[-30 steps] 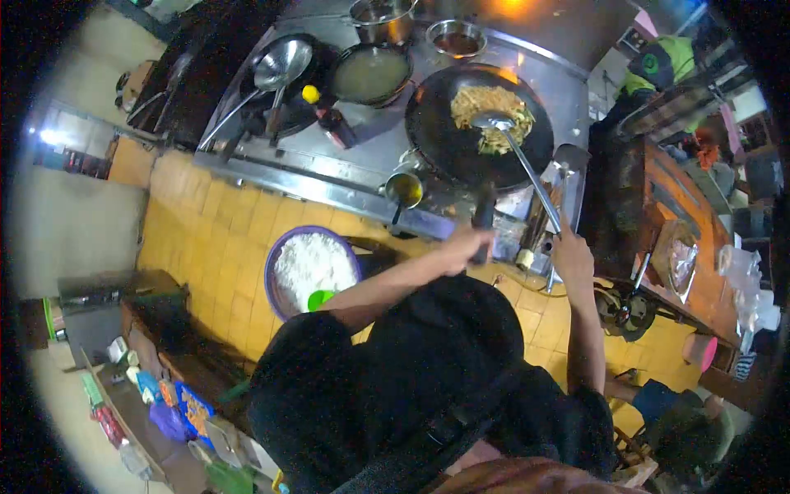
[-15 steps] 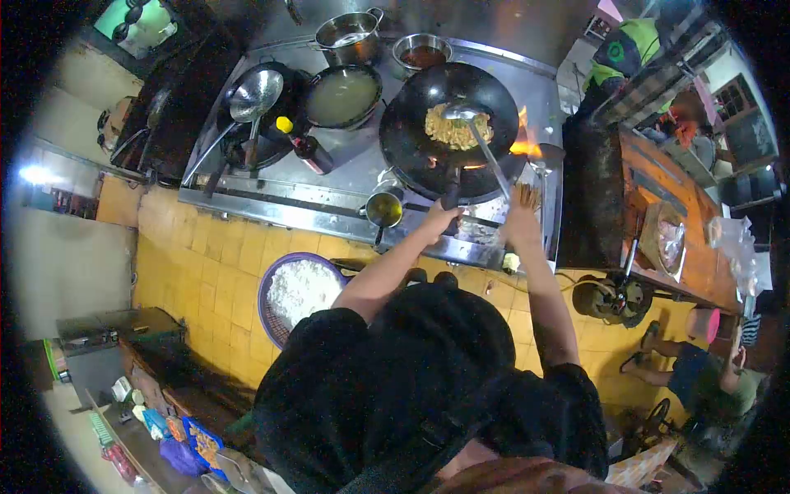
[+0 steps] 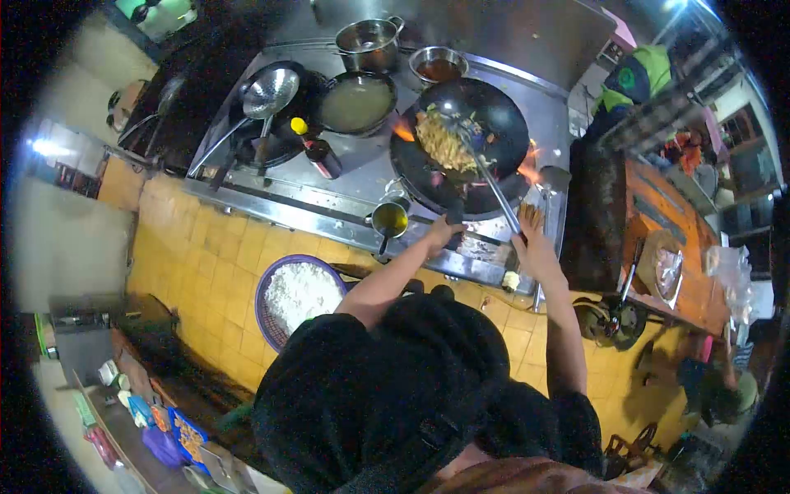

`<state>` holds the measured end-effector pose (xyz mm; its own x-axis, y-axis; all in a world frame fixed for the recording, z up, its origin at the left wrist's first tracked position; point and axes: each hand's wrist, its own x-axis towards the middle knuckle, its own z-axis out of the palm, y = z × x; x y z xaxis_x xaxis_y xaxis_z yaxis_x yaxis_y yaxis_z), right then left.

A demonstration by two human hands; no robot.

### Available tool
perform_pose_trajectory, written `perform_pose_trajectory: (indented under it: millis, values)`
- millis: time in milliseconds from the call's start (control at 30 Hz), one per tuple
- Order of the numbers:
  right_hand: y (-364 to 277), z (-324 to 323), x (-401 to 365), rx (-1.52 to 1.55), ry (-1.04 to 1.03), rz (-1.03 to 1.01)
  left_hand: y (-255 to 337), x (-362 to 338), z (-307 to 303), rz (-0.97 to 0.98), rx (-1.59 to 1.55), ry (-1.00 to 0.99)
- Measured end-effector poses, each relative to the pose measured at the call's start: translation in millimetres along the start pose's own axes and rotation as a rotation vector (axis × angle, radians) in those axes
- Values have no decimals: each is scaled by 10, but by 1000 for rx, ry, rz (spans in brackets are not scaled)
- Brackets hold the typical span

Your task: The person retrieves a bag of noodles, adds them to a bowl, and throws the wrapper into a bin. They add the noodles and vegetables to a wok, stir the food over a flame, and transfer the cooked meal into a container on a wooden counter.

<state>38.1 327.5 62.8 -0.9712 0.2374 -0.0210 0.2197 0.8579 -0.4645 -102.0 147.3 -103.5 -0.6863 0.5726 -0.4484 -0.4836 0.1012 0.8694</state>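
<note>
Left grip (image 3: 443, 234) is wrapped round the dark handle (image 3: 455, 212) of the wok, and the right grip (image 3: 535, 249) has its fingers closed on the metal shaft of a long ladle (image 3: 499, 191). Both arms reach forward over the front edge of the stove worktop (image 3: 362, 160).

Closest in, down on the yellow tiled floor (image 3: 212, 288), there's a purple basket (image 3: 261, 303) full of something white and grainy. Up on the worktop's near side, a small metal mug (image 3: 389, 219) of yellow liquid sits to the left of the wok handle, and a brown bristly brush (image 3: 531, 216) lies right by the right grip.

Next back is the wok (image 3: 512, 123) itself, on the right half of the worktop, with flames (image 3: 531, 170) showing at its rim on both sides. The food (image 3: 444, 146) is a pale brown heap inside it, mostly toward the left, and the ladle's head is down in there, kinda blurry, so I can't tell if it's scooping anything. Left of the wok stands a dark bottle (image 3: 322, 158) with a yellow cap.

Farther back: a pan (image 3: 359, 105) of cloudy liquid, a strainer (image 3: 271, 92) on the left, then a metal bowl (image 3: 439, 66) of reddish-brown liquid and a two-handled pot (image 3: 369, 45) along the back.
</note>
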Motion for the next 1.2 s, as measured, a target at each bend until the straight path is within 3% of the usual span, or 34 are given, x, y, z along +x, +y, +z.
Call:
perform_pose_trajectory:
  millis: [33, 100, 133, 167, 200, 233, 300, 400, 500, 533, 600, 633, 667, 700, 767, 800, 867, 900, 933, 1000, 1067, 1133, 1167, 1200]
  values:
    - [-42, -49, -36, -4, -2, -18, -67, 38, -36, -15, -139, -99]
    - [-84, -112, -91, -75, -215, 190, -75, 75, -37, -19, -230, -74]
    - [-132, -24, -30, -83, -220, 185, -110, 72, -21, -38, -309, -61]
    - [-198, 192, 78, -64, -166, 294, -42, 83, -20, -31, -320, -180]
    - [-195, 410, 166, -43, -112, 407, 52, 54, -13, -154, -389, -248]
    - [-105, 442, 176, -23, -124, 330, -3, 174, 36, -230, -243, -104]
    - [4, 182, 148, 26, -185, 176, 353, -138, 367, -174, -112, 142]
    - [-50, -693, -73, 48, -212, 81, 1134, -849, 758, -244, -775, -222]
    - [-267, -907, -196, -76, -222, 128, 1499, -1246, 676, -406, -576, -386]
    - [-249, -855, -240, -70, -229, 136, 1308, -986, 533, -463, -576, -368]
    - [-175, -747, -302, 58, -275, 57, 874, -597, 182, -363, -561, -337]
    - [-160, -702, -385, 70, -169, -53, 713, -554, 149, -251, -334, -112]
    - [-180, -657, -445, 74, -169, -49, 413, -506, 202, -256, -331, -112]
    - [-223, -620, -468, 20, -197, 83, 50, -480, 349, -238, -222, 23]
    - [-328, -568, -447, -89, -206, 228, 667, -1260, 626, -263, -342, -98]
    - [-245, -487, -476, -76, -217, 216, 960, -1540, 673, -389, -331, -228]
    - [15, -302, -494, -24, -111, 27, 974, -1436, 660, -441, -372, -266]
    - [-147, -439, -478, 11, -216, 108, 1048, -1237, 541, -318, -26, -154]
    - [-147, -402, -492, 15, -222, 108, 911, -906, 328, -263, -149, -287]
    - [-93, -331, -550, -112, -168, 178, 780, -683, 146, -188, -259, -142]
    - [-52, -238, -519, -184, -147, 293, 459, -771, 262, -91, -165, -74]
    - [3, -237, -492, -370, -60, 327, 775, -1446, 499, -226, -174, -212]
    - [-149, -452, -513, -276, -5, 330, 606, -1456, 517, -317, -94, -188]
    - [-150, -602, -562, -279, 6, 334, 809, -1588, 553, -350, -155, -206]
